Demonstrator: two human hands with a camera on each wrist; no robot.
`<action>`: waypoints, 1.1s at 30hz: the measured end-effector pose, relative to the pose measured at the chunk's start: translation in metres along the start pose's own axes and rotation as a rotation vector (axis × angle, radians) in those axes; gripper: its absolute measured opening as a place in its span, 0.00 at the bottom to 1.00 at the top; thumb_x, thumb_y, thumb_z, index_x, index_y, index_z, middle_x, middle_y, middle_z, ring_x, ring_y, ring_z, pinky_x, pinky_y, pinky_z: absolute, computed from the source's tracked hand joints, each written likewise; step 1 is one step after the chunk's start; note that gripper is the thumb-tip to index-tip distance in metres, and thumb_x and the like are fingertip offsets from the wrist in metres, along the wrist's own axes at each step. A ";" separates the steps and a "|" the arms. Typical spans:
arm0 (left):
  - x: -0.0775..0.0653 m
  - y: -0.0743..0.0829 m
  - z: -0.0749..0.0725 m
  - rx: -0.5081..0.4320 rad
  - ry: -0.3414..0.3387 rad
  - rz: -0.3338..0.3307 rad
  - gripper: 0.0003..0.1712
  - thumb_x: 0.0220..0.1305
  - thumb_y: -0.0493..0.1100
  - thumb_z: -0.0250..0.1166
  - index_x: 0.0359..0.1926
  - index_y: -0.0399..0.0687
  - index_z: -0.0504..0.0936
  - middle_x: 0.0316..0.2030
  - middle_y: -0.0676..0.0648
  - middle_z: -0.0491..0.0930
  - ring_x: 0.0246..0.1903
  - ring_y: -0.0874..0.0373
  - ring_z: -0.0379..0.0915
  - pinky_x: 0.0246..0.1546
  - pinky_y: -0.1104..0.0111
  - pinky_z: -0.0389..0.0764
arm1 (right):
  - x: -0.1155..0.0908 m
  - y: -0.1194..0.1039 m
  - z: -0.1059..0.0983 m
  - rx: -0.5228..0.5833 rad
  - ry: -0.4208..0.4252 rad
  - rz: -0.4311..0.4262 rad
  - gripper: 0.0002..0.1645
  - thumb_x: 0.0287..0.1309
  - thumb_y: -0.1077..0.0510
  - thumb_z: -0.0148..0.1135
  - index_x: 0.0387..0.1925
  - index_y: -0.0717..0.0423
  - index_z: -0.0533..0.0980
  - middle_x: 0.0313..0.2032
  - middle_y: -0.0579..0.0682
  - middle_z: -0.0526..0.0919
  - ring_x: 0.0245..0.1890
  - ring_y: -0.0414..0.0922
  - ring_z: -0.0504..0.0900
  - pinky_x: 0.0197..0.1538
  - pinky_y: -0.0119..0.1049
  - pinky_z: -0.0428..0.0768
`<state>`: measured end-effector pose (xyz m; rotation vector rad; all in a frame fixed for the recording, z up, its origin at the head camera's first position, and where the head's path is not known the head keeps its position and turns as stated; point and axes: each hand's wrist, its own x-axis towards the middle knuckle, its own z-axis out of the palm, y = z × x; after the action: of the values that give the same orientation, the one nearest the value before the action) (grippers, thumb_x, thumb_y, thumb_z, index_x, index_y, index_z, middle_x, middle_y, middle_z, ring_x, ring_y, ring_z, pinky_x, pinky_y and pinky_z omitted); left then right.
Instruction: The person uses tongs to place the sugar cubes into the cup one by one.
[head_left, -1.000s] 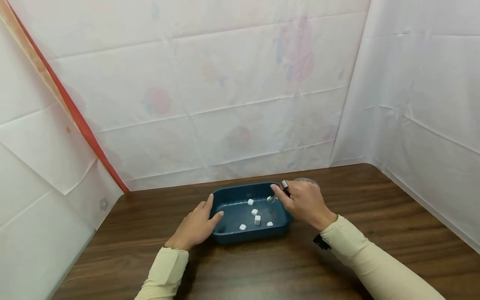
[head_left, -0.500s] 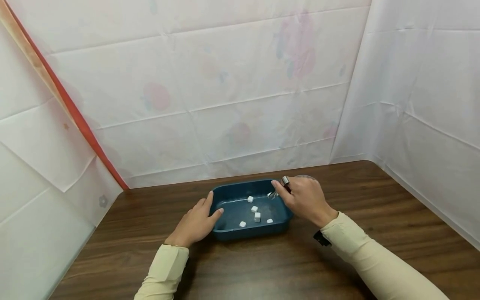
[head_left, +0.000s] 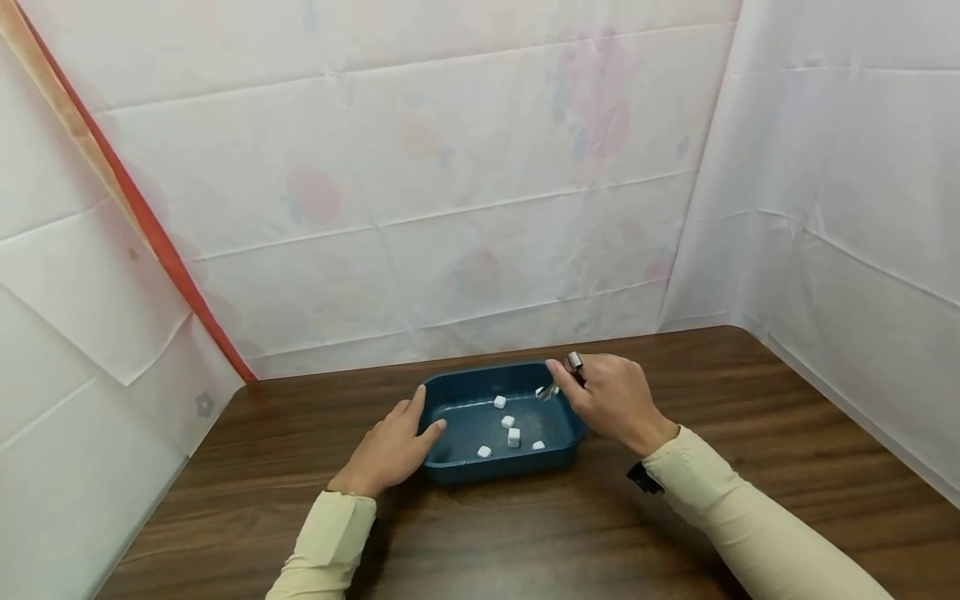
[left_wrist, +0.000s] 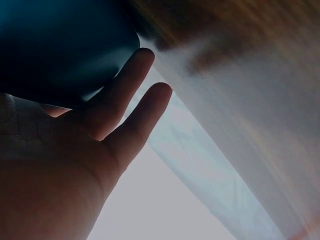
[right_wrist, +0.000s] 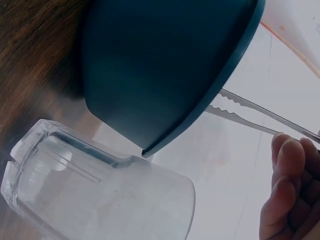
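In the head view, a dark blue dish (head_left: pixel 498 479) holds several white cubes (head_left: pixel 513 437). At its left end, my left hand (head_left: pixel 386 450) rests against the wall with fingers extended along the outside and the thumb over the rim. My right hand (head_left: pixel 611 404) grips metal tongs (right_wrist: pixel 240 119) over the right end. Their tips point down into the dish beside a white cube (head_left: pixel 540 392). Whether they hold it, I cannot tell. The dish wall hides the tips in the right wrist view, where the serrated arms stand slightly apart.
Beside the dish's right end, a clear plastic cup (right_wrist: pixel 115 200) stands on the wooden table (head_left: pixel 525 542), with something white showing at its bottom; my right hand hides it in the head view. White patterned sheets (head_left: pixel 450 167) hang behind and at both sides.
My right hand and the tongs have shifted slightly right, their tips staying by the same cube. The left hand, the dish and the other cubes keep their places.
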<state>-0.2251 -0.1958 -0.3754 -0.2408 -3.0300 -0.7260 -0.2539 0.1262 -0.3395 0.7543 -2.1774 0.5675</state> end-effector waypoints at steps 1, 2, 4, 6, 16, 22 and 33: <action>0.000 0.000 0.000 -0.001 -0.001 -0.002 0.46 0.74 0.62 0.52 0.79 0.41 0.48 0.72 0.34 0.61 0.68 0.38 0.63 0.63 0.40 0.66 | 0.000 0.000 0.000 0.001 0.004 -0.003 0.32 0.65 0.50 0.64 0.09 0.45 0.60 0.11 0.38 0.55 0.12 0.36 0.59 0.17 0.31 0.56; 0.001 0.001 0.001 -0.004 -0.003 -0.005 0.46 0.74 0.62 0.53 0.79 0.42 0.48 0.72 0.34 0.61 0.68 0.38 0.63 0.63 0.40 0.66 | -0.001 0.001 -0.001 0.003 0.009 -0.005 0.32 0.65 0.50 0.64 0.09 0.44 0.59 0.11 0.38 0.55 0.12 0.36 0.58 0.17 0.31 0.56; 0.002 0.002 0.001 -0.009 -0.002 -0.005 0.46 0.74 0.62 0.53 0.79 0.42 0.48 0.72 0.35 0.61 0.68 0.39 0.63 0.63 0.41 0.66 | -0.001 0.001 -0.002 0.006 0.015 -0.010 0.32 0.65 0.51 0.64 0.09 0.44 0.59 0.11 0.38 0.55 0.12 0.36 0.57 0.16 0.31 0.55; 0.002 0.003 0.001 -0.012 0.002 -0.003 0.46 0.74 0.61 0.53 0.79 0.42 0.48 0.72 0.35 0.61 0.68 0.39 0.63 0.63 0.40 0.66 | -0.001 0.002 -0.003 0.007 0.019 -0.014 0.33 0.65 0.51 0.64 0.09 0.44 0.59 0.11 0.38 0.54 0.12 0.36 0.56 0.17 0.31 0.55; 0.003 0.003 0.001 -0.013 0.004 0.003 0.46 0.74 0.61 0.53 0.79 0.42 0.48 0.72 0.34 0.61 0.69 0.38 0.61 0.63 0.40 0.65 | 0.000 0.003 -0.005 0.003 0.013 0.000 0.33 0.66 0.52 0.63 0.08 0.44 0.59 0.11 0.38 0.55 0.12 0.35 0.56 0.17 0.31 0.55; 0.003 0.003 0.000 -0.015 0.006 -0.001 0.45 0.74 0.60 0.53 0.79 0.41 0.48 0.72 0.34 0.61 0.68 0.37 0.62 0.63 0.40 0.65 | 0.002 0.003 -0.005 0.002 0.026 -0.007 0.33 0.66 0.52 0.63 0.08 0.44 0.59 0.11 0.38 0.54 0.12 0.35 0.55 0.16 0.31 0.53; 0.003 0.001 0.001 -0.011 -0.001 -0.002 0.45 0.74 0.61 0.53 0.79 0.41 0.49 0.72 0.34 0.61 0.68 0.38 0.62 0.64 0.40 0.65 | 0.002 0.004 -0.005 0.002 0.055 -0.026 0.33 0.65 0.52 0.63 0.08 0.44 0.58 0.11 0.37 0.54 0.11 0.35 0.54 0.16 0.31 0.52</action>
<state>-0.2277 -0.1942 -0.3757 -0.2379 -3.0285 -0.7428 -0.2553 0.1316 -0.3351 0.7580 -2.1141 0.5704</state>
